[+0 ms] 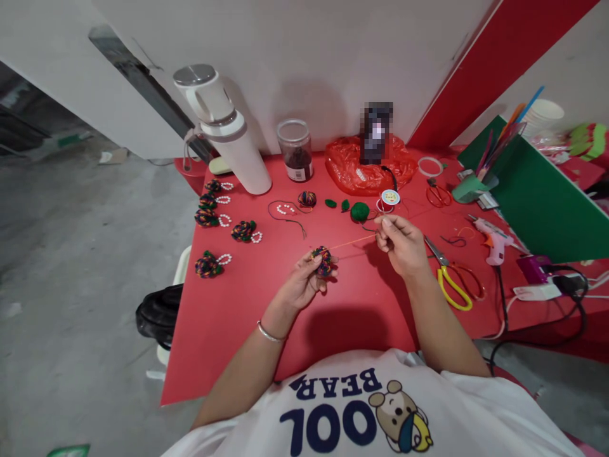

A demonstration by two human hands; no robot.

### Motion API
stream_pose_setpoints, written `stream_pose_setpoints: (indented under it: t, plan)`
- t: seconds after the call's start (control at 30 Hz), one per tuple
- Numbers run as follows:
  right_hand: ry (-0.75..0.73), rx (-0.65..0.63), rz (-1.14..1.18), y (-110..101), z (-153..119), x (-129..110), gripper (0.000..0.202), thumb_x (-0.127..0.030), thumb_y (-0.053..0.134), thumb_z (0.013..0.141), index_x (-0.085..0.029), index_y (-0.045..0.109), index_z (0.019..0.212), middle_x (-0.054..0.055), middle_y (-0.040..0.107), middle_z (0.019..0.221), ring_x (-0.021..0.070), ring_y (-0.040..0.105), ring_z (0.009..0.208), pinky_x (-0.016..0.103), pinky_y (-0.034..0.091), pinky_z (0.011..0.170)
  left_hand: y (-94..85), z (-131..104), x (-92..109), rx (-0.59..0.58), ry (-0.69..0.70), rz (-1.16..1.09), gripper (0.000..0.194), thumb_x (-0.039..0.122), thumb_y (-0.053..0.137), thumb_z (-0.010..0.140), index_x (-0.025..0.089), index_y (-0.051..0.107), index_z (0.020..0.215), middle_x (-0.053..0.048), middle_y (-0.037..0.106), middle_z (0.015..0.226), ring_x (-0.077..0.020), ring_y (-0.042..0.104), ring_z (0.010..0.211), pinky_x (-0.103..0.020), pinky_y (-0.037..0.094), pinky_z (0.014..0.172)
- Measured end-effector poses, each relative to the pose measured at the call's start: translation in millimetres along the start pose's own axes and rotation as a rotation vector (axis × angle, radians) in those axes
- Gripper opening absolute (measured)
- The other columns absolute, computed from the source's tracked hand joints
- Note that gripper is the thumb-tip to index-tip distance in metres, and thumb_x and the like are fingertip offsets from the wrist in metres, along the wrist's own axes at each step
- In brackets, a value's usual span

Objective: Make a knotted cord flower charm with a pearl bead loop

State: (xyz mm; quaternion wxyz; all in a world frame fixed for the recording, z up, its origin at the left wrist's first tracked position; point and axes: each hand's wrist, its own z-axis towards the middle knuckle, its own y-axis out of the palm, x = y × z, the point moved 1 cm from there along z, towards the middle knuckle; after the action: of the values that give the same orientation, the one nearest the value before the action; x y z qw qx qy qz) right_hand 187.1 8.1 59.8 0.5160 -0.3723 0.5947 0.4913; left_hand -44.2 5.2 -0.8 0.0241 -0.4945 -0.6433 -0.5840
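Note:
My left hand [307, 279] holds a small dark multicoloured yarn piece [323, 261] between thumb and fingers, over the red table [266, 298]. A thin orange-red thread [354, 241] runs taut from it to my right hand [399, 241], whose thumb and fingertips are pinched on the thread. Any needle there is too small to make out. Beyond my hands lie a multicoloured yarn ball [307, 199], a green yarn ball [360, 211], two green leaf pieces [330, 204] and a thread spool [390, 197]. Several yarn pieces with white bead loops [208, 264] sit at the left.
A white flask [242, 155], a clear jar [295, 152] and a red plastic bag [342, 168] with a phone line the back. Yellow-handled scissors [451, 289], a pink glue gun [495, 244], a pen cup [469, 188] and cables are at the right.

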Motion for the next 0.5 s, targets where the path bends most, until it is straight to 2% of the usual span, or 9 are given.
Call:
stream_pose_setpoints:
  t: [0.1, 0.2, 0.27, 0.37, 0.43, 0.5]
  plan:
    - [-0.133, -0.092, -0.358, -5.7, -10.5, -6.6, 0.025, -0.044, 0.061, 0.096, -0.026, 0.075, 0.105, -0.001, 0.058, 0.070, 0.0123, 0.053, 0.061, 0.025, 0.043, 0.054, 2.1, -1.6, 2.4, -0.008, 0.004, 0.014, 0.035, 0.019, 0.074, 0.082, 0.012, 0.063, 0.114, -0.015, 0.073, 0.114, -0.0215, 0.076, 0.078, -0.021, 0.059, 0.045]
    - [-0.320, -0.206, -0.725, -6.7, -20.0, -14.9, 0.027, -0.035, 0.055, 0.099, -0.027, 0.074, 0.116, 0.004, 0.070, 0.088, 0.0178, 0.064, 0.078, 0.033, 0.052, 0.073, 0.8, -2.5, 6.3, -0.046, -0.001, -0.029, 0.042, 0.019, 0.068, 0.082, 0.013, 0.062, 0.123, -0.018, 0.068, 0.128, -0.0234, 0.075, 0.081, -0.025, 0.060, 0.046]
    - [-0.405, -0.298, -0.832, -6.4, -24.9, -16.5, 0.027, -0.030, 0.054, 0.100, -0.027, 0.073, 0.117, 0.006, 0.074, 0.095, 0.0197, 0.067, 0.085, 0.036, 0.053, 0.080, -1.7, -2.6, 9.0, -0.069, -0.012, -0.080, 0.045, 0.027, 0.061, 0.087, 0.013, 0.060, 0.130, -0.020, 0.065, 0.134, -0.0262, 0.076, 0.083, -0.028, 0.060, 0.046]
    - [-0.475, -0.436, -0.906, -5.6, -30.0, -12.5, 0.024, -0.025, 0.052, 0.101, -0.025, 0.073, 0.112, 0.006, 0.076, 0.098, 0.0194, 0.069, 0.087, 0.034, 0.054, 0.080, -4.8, -2.5, 11.4, -0.068, -0.015, -0.095, 0.052, 0.031, 0.054, 0.092, 0.015, 0.053, 0.141, -0.021, 0.064, 0.135, -0.0281, 0.076, 0.085, -0.030, 0.059, 0.047]
    - [-0.542, -0.477, -0.957, -4.3, -31.7, -9.5, 0.022, -0.021, 0.052, 0.100, -0.024, 0.073, 0.108, 0.006, 0.076, 0.096, 0.0197, 0.068, 0.087, 0.034, 0.053, 0.081, -5.2, -2.3, 11.3, -0.055, -0.006, -0.072, 0.052, 0.030, 0.054, 0.093, 0.016, 0.051, 0.143, -0.020, 0.066, 0.133, -0.0274, 0.076, 0.084, -0.030, 0.059, 0.047]
    - [-0.618, -0.458, -1.010, -2.0, -31.6, -8.7, 0.023, -0.017, 0.052, 0.099, -0.023, 0.073, 0.106, 0.007, 0.074, 0.094, 0.0207, 0.065, 0.087, 0.035, 0.051, 0.081, -4.6, -2.2, 10.2, -0.049, -0.007, -0.051, 0.050, 0.030, 0.055, 0.093, 0.015, 0.052, 0.140, -0.020, 0.069, 0.127, -0.0267, 0.076, 0.082, -0.029, 0.059, 0.047]
